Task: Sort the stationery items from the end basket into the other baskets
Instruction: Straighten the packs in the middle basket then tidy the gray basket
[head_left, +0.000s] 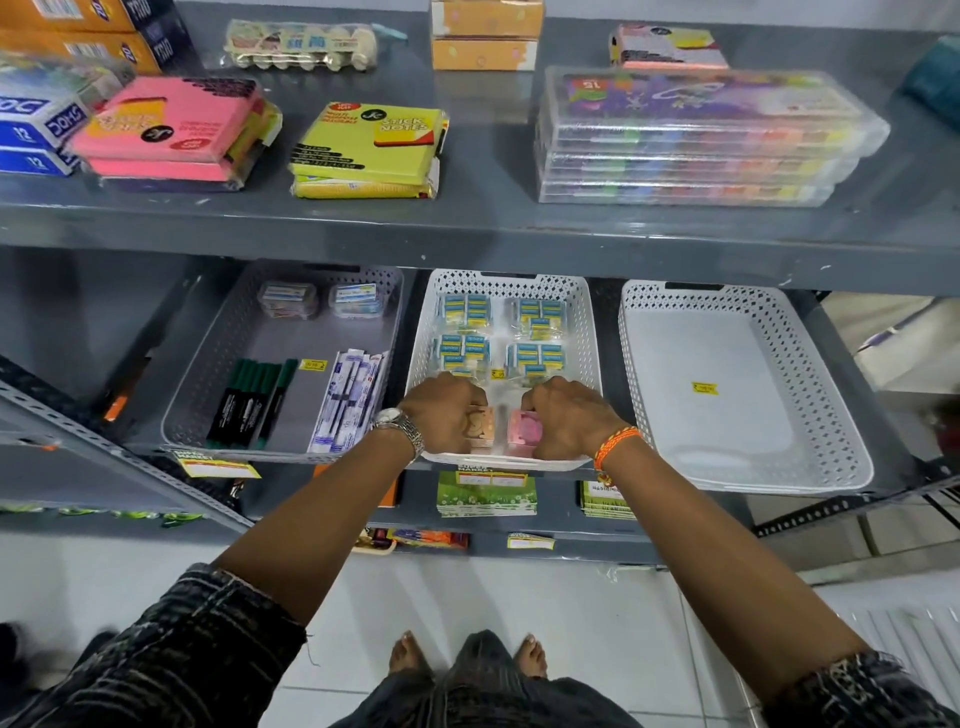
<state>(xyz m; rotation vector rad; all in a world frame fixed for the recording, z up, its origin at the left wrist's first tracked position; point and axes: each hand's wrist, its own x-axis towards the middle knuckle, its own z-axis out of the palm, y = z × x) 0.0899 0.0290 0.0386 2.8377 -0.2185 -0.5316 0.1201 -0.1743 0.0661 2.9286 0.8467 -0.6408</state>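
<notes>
Three perforated plastic baskets sit side by side on the lower grey metal shelf (467, 244). The grey perforated basket (208, 374) on the left holds two small clear plastic boxes (319, 300) at its back, a row of green-capped black markers (249, 402) at its front, a bundle of white-and-blue packaged pens (348, 402) leaning against its right wall, and a yellow price sticker (313, 365) on the floor between them. The middle white perforated basket (587, 332) carries four clear packs of small blue-and-yellow boxes (501, 335) in two rows; at its front edge lie a tan packet (480, 426) and a pink packet (527, 431). The left hand (441, 413), with a metal wristwatch (400, 423), is curled over the tan packet; the right hand (569, 415), with an orange thread bracelet (613, 441), is curled over the pink one; both are closed on these packets inside the middle basket. The right white perforated basket (810, 374) contains only a yellow sticker (704, 387) on its floor. On the upper shelf lie pink sticky-note pads (171, 130), yellow-green sticky-note pads (369, 148) and stacked clear colour cases (696, 140).
</notes>
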